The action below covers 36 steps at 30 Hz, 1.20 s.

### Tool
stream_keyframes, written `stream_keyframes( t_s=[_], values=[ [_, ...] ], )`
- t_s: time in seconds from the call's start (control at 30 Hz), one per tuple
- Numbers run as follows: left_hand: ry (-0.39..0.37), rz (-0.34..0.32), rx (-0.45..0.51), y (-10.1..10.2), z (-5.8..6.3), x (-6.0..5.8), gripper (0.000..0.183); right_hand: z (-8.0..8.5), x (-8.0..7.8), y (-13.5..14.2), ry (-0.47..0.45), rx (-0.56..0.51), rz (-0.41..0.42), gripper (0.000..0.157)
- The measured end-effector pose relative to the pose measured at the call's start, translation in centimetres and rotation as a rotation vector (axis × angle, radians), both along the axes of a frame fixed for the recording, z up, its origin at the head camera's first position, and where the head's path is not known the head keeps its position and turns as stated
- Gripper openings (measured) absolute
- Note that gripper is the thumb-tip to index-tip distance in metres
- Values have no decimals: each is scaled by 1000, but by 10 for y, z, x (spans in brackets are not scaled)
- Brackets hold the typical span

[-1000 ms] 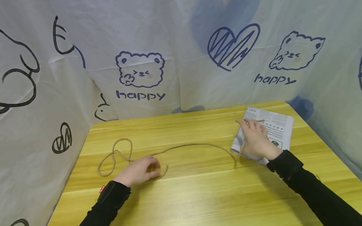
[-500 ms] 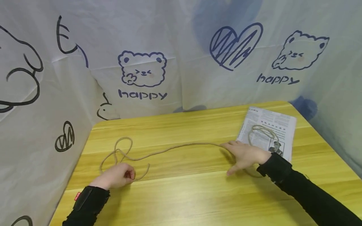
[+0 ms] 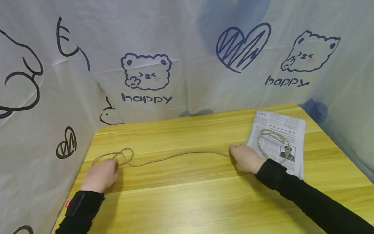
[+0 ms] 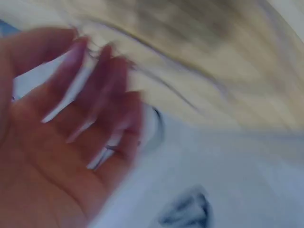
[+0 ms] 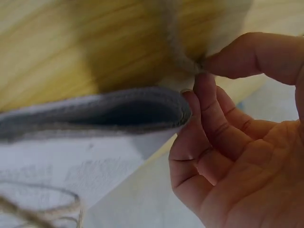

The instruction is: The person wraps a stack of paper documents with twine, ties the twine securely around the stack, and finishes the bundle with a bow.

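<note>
Rope (image 3: 201, 151) long axis runs roughly left-right on the table (image 3: 181, 201), spanning the gap between the two hands. From the right hand (image 3: 245, 159) it heads left in a shallow wave: slight rise, then a dip, then into a loop (image 3: 132, 154) just beyond the left hand's fingers and another bend to the left of it.

Right hand: thumb and forefinger pinch the rope at the tips, other fingers curled in below. Right wrist view has the rope leaving the pinch away from the palm. Folded newspaper (image 3: 271, 120) edge is right by those curled fingers; can't tell if they touch.

Left hand (image 3: 100, 174): thumb and forefinger tips together, rope at the fingertips, so it reads as a pinch. Left wrist view is blurred; exact grip point unclear.

Rope looks thin, tan, twisted, with gentle curves, not taut. To the right of the right hand, a loose coil (image 3: 271, 131) of like rope lies on the newspaper. Hand hides any link.
</note>
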<state>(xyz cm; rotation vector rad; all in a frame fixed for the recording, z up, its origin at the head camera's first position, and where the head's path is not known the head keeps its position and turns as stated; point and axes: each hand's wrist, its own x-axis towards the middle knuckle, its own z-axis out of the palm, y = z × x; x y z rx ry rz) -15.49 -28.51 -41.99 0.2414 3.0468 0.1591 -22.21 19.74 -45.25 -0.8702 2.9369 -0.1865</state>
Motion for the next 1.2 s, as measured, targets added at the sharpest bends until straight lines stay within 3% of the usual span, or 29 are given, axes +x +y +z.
stream_keyframes(
  t_s=[0.1,0.17,0.3,0.4,0.53,0.7,0.87,0.93,1.07,1.2],
  values=[
    [112,-137,70,33,-12,-12,22,0,-2,-1,-26,-61,1,21],
    [117,-189,87,51,-20,-18,32,0,-4,1,-52,-145,9,14],
    [88,-194,88,74,-33,-25,44,6,-7,8,-70,-375,45,10],
    [73,-191,107,81,-38,-28,35,16,-10,15,-95,-552,49,14],
    [63,-206,140,77,-40,-29,4,29,-13,25,-160,-723,-23,19],
    [87,-228,201,61,-42,-23,8,36,-17,38,-191,-834,-108,21],
    [52,-280,181,52,-44,-18,20,37,-20,41,-218,-965,-70,22],
    [64,-288,151,49,-45,-19,17,39,-21,40,-218,-1038,-62,24],
    [100,-254,99,37,-42,-20,4,42,-22,45,-169,-1127,-76,27],
    [54,-162,80,12,-34,-17,21,46,-22,57,-94,-1096,-128,26]
  ],
)
